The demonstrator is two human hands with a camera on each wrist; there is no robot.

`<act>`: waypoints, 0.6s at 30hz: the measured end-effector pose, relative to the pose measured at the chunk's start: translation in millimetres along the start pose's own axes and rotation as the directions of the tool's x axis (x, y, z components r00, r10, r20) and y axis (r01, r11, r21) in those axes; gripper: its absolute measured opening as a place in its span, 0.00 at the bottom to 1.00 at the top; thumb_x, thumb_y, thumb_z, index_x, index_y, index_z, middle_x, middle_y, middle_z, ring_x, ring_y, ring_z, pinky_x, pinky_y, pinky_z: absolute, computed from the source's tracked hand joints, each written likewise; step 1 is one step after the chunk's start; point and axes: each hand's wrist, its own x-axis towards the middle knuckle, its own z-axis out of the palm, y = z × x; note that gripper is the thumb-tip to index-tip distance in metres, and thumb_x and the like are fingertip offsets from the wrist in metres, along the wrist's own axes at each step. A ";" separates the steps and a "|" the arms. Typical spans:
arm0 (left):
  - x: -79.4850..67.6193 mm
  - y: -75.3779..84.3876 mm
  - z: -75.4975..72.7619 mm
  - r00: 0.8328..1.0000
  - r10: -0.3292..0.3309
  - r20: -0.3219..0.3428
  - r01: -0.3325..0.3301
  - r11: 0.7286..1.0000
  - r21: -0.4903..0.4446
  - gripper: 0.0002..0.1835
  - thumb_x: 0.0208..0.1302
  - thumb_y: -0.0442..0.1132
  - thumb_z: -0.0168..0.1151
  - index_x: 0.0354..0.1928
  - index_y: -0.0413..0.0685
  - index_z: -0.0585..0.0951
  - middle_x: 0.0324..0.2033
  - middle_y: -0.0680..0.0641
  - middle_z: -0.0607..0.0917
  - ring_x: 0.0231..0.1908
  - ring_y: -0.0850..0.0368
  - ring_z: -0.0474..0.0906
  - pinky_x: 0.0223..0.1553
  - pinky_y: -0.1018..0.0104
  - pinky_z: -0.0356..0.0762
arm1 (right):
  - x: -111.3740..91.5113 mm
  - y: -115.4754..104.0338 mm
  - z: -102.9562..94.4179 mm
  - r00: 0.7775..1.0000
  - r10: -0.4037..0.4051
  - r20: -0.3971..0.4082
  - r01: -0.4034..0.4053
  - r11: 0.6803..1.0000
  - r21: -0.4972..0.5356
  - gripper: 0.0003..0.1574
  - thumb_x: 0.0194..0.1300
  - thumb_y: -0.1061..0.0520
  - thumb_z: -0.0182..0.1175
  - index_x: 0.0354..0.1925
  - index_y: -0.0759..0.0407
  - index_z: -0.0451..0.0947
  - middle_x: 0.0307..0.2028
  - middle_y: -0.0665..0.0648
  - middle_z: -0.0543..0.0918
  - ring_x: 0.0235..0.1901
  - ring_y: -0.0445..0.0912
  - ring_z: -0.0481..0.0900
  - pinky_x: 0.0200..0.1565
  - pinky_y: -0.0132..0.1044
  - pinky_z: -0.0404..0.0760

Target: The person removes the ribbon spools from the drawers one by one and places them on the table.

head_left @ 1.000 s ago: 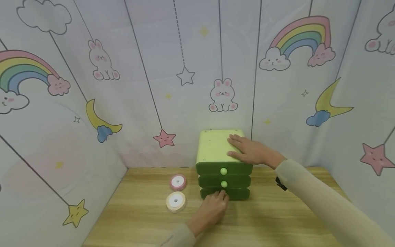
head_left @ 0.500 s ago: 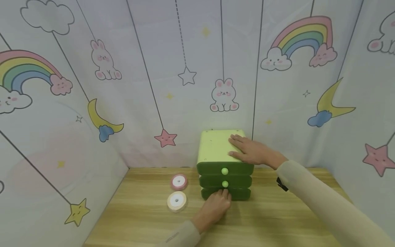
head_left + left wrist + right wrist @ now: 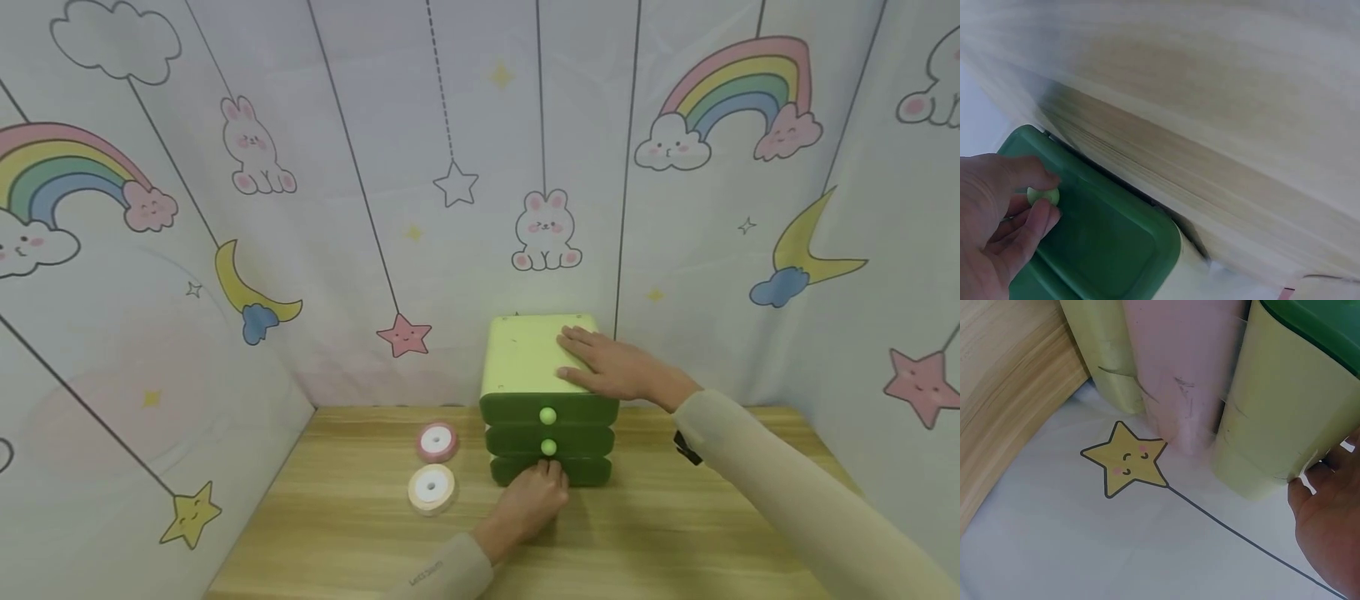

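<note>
A small three-drawer box (image 3: 521, 354) with a pale green top and dark green drawer fronts stands against the back of the table. My left hand (image 3: 528, 500) is at the bottom drawer front (image 3: 592, 471). In the left wrist view, its thumb and fingers pinch the round light green knob (image 3: 1044, 196) of that drawer. Flat on the box's top, toward the right edge, rests my right hand (image 3: 611, 367) with fingers extended. The right wrist view shows that hand at the box's pale side wall (image 3: 1279, 406). All three drawers look closed.
Left of the box, two ribbon spools lie on the wooden table (image 3: 337, 517): a pink one (image 3: 437, 442) behind and a cream one (image 3: 432, 488) in front. A printed fabric backdrop (image 3: 465, 283) encloses the table behind and at both sides.
My left hand has shifted slightly right at the bottom knob. The right hand stays on the box's top, and the drawers look the same. The head view has drifted a little.
</note>
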 end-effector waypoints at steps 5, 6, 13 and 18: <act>0.1 -1.5 -0.5 1.000 0.002 -0.009 -0.002 1.000 -0.005 0.03 0.62 0.40 0.74 0.34 0.54 0.87 0.30 0.56 0.84 0.30 0.68 0.80 0.28 0.80 0.79 | 0.2 -0.2 -0.6 1.000 0.000 0.000 0.000 1.000 -0.008 0.52 0.79 0.26 0.44 0.84 0.56 0.50 0.85 0.60 0.50 0.84 0.59 0.48 0.82 0.60 0.54; -0.2 -1.6 -0.6 1.000 0.006 -0.007 -0.006 1.000 -0.006 0.03 0.62 0.40 0.74 0.34 0.54 0.87 0.30 0.56 0.84 0.30 0.68 0.80 0.28 0.80 0.79 | 0.1 -0.2 -0.7 1.000 -0.002 -0.002 0.002 1.000 -0.008 0.52 0.79 0.27 0.44 0.84 0.56 0.50 0.85 0.60 0.50 0.84 0.59 0.48 0.82 0.60 0.54; -3.3 0.0 -0.9 1.000 0.026 -0.011 -0.026 0.999 -0.022 0.05 0.59 0.38 0.72 0.37 0.54 0.87 0.33 0.55 0.84 0.33 0.66 0.82 0.29 0.78 0.82 | -1.6 -2.0 -2.4 1.000 -0.002 -0.003 0.002 1.000 0.005 0.52 0.79 0.27 0.45 0.84 0.56 0.51 0.84 0.60 0.50 0.84 0.60 0.49 0.81 0.61 0.54; -9.5 3.3 -3.7 0.997 0.030 -0.074 -0.032 0.999 -0.017 0.08 0.63 0.32 0.62 0.35 0.55 0.87 0.33 0.55 0.86 0.32 0.67 0.82 0.30 0.79 0.82 | -1.8 -3.1 -2.2 1.000 0.000 -0.001 0.000 1.000 0.002 0.52 0.79 0.27 0.45 0.84 0.56 0.51 0.85 0.60 0.50 0.84 0.60 0.49 0.81 0.61 0.54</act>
